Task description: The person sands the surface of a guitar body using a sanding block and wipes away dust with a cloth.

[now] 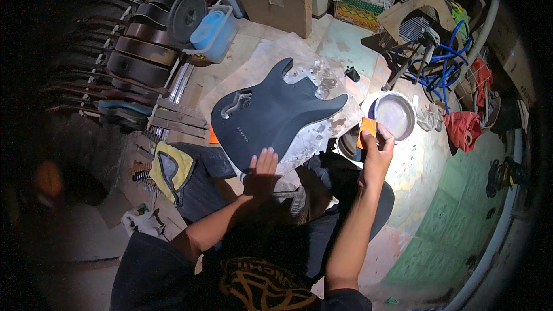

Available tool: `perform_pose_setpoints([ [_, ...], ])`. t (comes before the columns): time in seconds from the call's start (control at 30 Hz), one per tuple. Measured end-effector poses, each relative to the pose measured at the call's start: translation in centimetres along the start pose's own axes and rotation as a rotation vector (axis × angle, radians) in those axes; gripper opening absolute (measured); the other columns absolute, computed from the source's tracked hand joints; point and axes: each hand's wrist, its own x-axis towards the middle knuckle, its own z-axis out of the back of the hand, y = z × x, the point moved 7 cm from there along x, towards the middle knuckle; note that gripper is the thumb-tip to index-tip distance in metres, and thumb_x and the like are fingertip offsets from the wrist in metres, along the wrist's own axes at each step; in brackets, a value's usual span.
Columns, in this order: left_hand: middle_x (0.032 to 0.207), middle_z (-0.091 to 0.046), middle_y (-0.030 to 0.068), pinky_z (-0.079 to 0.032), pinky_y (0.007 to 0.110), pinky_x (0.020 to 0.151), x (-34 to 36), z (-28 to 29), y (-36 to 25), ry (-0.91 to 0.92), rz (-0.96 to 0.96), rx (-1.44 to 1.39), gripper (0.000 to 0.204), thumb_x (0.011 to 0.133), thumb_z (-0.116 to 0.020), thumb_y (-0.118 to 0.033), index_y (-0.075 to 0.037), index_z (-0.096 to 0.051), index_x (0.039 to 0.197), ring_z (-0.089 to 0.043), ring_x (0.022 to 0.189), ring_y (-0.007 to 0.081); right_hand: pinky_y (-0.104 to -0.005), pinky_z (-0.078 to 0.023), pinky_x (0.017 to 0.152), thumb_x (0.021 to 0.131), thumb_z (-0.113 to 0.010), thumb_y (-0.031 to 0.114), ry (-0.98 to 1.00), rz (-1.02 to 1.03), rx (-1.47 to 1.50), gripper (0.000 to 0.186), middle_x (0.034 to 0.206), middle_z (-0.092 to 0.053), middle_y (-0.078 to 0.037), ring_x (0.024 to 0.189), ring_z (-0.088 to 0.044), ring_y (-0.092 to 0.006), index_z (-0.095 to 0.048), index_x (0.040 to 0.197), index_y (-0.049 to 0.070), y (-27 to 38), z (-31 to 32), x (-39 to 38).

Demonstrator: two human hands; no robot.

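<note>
A matte black electric guitar body (pixel 271 109) lies flat in front of me, its two horns toward the far and right sides. One cut-out and a row of small holes show in its face. My left hand (pixel 262 171) rests flat on its near edge, fingers stretched out. To the right of the body, my right hand (pixel 375 152) grips a small orange block (pixel 367 128) with a dark lower part, held up near a round basin (pixel 413 116). The basin seems to hold cloudy liquid. Under the body is a stained pale board (pixel 222 89).
Several guitar bodies (pixel 141 66) stand racked at the left, beside a clear tub (pixel 222 37) with a blue container. Blue hose (pixel 446 75) coils at the right near a red bag (pixel 462 131). A patterned box (pixel 363 8) stands at the back. Yellow-grey cloth (pixel 173 171) lies at my left knee.
</note>
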Motion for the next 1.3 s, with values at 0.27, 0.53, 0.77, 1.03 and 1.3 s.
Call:
perform_pose_setpoints([
  [0.27, 0.161, -0.029, 0.0245, -0.019, 0.054, 0.121, 5.0, 0.8, 3.3, 0.058, 0.241, -0.357, 0.084, 0.094, -0.058, -0.047, 0.005, -0.029, 0.154, -0.025, 0.151, 0.0381, -0.0311, -0.047, 0.096, 0.088, -0.072, 0.009, 0.001, 0.012, -0.088, 0.043, 0.117, -0.062, -0.012, 0.105, -0.06, -0.0188, -0.056, 0.126, -0.004, -1.2, 0.0, 0.2],
  [0.53, 0.16, -0.029, 0.0254, -0.015, 0.055, 0.122, 16.8, -3.3, 14.1, -0.078, 0.516, -0.25, 0.077, 0.099, -0.05, -0.046, 0.007, -0.032, 0.152, -0.024, 0.151, 0.0382, -0.0306, -0.046, 0.097, 0.088, -0.072, 0.007, -0.01, 0.007, -0.086, 0.042, 0.118, -0.06, -0.012, 0.107, -0.058, -0.0177, -0.056, 0.126, -0.004, -1.0, 0.3, 0.7],
  [0.77, 0.16, -0.031, 0.0236, -0.018, 0.055, 0.121, 18.7, -0.9, 7.3, -0.064, 0.294, -0.294, 0.072, 0.1, -0.048, -0.043, 0.006, -0.035, 0.151, -0.026, 0.15, 0.0368, -0.0291, -0.047, 0.089, 0.088, -0.073, 0.005, -0.008, 0.003, -0.085, 0.046, 0.109, -0.058, -0.009, 0.098, -0.056, -0.0151, -0.052, 0.128, -0.006, -0.8, -0.4, 1.2],
  [1.03, 0.16, -0.03, 0.0229, -0.018, 0.054, 0.122, 8.4, 1.8, 1.4, 0.097, 0.024, -0.345, 0.074, 0.098, -0.051, -0.041, 0.005, -0.032, 0.152, -0.024, 0.151, 0.0352, -0.0294, -0.048, 0.091, 0.088, -0.074, 0.011, 0.025, 0.047, -0.218, 0.046, 0.111, -0.062, -0.011, 0.101, -0.059, -0.017, -0.055, 0.127, -0.005, -1.7, -1.3, 1.2],
  [1.3, 0.16, -0.029, 0.0242, -0.018, 0.056, 0.121, 4.2, 2.7, 3.4, 0.096, 0.055, -0.445, 0.087, 0.094, -0.055, -0.052, 0.007, -0.029, 0.153, -0.024, 0.15, 0.0386, -0.0327, -0.046, 0.095, 0.083, -0.079, 0.018, 0.027, 0.159, -0.272, 0.051, 0.112, -0.06, -0.013, 0.106, -0.058, -0.0207, -0.057, 0.122, -0.005, -3.8, 0.3, 1.8],
])
